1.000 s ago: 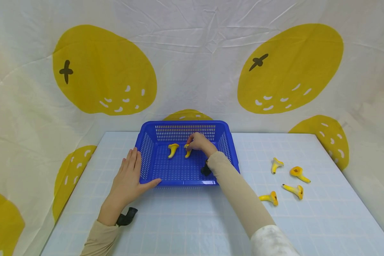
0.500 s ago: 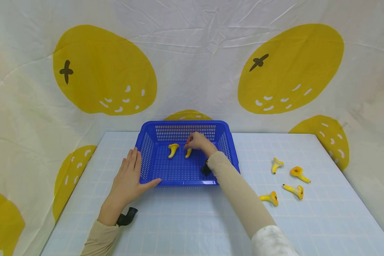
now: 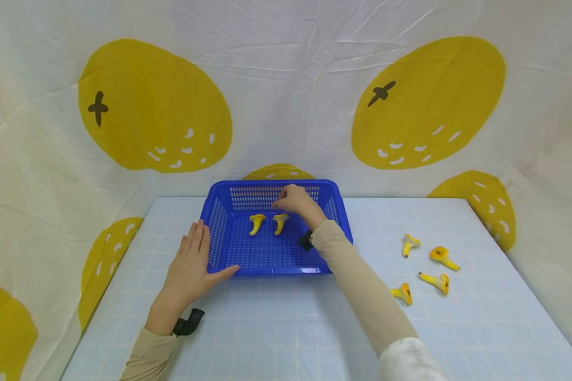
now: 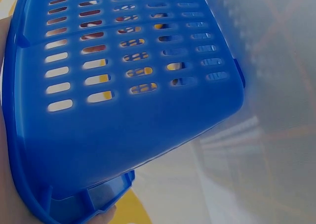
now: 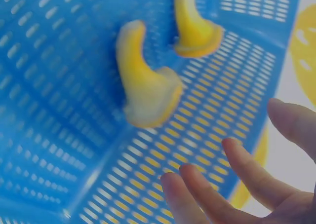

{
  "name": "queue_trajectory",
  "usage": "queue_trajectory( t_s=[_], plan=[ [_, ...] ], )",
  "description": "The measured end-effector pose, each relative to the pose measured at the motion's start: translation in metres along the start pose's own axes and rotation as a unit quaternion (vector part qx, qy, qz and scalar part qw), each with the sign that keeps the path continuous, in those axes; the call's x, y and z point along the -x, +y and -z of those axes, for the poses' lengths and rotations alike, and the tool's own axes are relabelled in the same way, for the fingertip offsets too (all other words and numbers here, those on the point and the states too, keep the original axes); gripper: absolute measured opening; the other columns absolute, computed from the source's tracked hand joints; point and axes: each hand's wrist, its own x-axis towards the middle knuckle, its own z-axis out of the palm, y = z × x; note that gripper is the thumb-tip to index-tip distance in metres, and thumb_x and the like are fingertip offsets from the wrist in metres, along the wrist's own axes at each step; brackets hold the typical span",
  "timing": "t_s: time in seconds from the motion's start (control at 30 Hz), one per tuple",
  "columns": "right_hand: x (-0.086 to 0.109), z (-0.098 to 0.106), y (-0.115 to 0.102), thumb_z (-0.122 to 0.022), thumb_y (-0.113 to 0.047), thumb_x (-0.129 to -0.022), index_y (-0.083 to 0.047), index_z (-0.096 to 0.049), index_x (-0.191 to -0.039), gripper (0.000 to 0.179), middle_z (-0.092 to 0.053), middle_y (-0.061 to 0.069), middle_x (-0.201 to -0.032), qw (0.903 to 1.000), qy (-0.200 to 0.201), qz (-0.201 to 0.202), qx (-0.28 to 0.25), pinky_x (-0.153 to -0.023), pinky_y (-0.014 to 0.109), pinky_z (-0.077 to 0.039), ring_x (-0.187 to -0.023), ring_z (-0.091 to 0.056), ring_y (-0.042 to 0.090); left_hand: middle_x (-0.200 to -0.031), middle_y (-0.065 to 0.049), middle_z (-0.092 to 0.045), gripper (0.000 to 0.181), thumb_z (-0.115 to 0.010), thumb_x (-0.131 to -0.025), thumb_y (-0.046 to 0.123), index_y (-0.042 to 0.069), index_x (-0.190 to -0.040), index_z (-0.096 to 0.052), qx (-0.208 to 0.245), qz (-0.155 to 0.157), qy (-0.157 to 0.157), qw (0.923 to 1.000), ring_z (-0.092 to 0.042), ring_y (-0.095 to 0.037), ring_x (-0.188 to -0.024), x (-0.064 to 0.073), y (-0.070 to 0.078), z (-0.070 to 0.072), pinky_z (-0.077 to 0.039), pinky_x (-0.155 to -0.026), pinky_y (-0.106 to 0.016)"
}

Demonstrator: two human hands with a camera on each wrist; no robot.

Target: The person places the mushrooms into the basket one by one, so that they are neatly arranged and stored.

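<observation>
I'm kinda watching remotely, left hand (image 3: 188, 267) lying straight-fingered against the left of the blue basket (image 3: 276, 272), right hand (image 3: 297, 199) hovering toward the back, loosely spread and holding nothing, two yellow mushrooms (image 3: 256, 224) lying inside, four more mushrooms (image 3: 444, 257) sitting off right

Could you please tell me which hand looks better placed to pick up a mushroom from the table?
Probably the right hand: it holds nothing, and the mushrooms on the table lie right of the basket. The left hand touches the basket's left side.
</observation>
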Motion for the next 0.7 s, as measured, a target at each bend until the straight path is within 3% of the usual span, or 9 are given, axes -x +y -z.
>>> queue_trajectory(
  t_s=[0.3,0.53,0.7],
  plan=[
    [0.025,0.029,-0.011,-0.067,-0.033,-0.094,-0.003,-0.067,-0.113,0.036,-0.065,0.013,-0.118,0.9991,0.025,0.035,-0.007,-0.090,0.044,-0.052,-0.103,-0.061,0.028,-0.162,-0.027,0.000,0.122,-0.058,-0.083,0.074,-0.010,-0.154,-0.006,0.001,0.000,0.000,1.0000,0.005,-0.037,-0.151,0.001,-0.001,-0.002,-0.003,-0.121,-0.052],
    [0.044,0.049,-0.012,-0.067,-0.032,-0.093,-0.003,-0.069,-0.108,0.033,-0.065,0.014,-0.111,0.9957,0.042,0.080,-0.023,-0.082,0.042,-0.053,-0.096,-0.061,0.028,-0.162,-0.027,0.000,0.122,-0.060,-0.083,0.074,-0.010,-0.154,-0.007,0.005,0.004,-0.001,1.0000,0.004,-0.038,-0.151,0.002,0.001,-0.001,-0.003,-0.121,-0.053],
    [0.063,0.066,-0.007,-0.066,-0.030,-0.094,-0.002,-0.068,-0.111,0.033,-0.066,0.015,-0.110,0.9919,0.062,0.104,-0.040,-0.085,0.043,-0.053,-0.100,-0.062,0.030,-0.162,-0.028,-0.001,0.122,-0.059,-0.083,0.074,-0.010,-0.154,-0.007,0.005,0.006,-0.001,1.0000,0.005,-0.038,-0.151,0.002,0.002,0.000,-0.003,-0.121,-0.053]
  ],
)
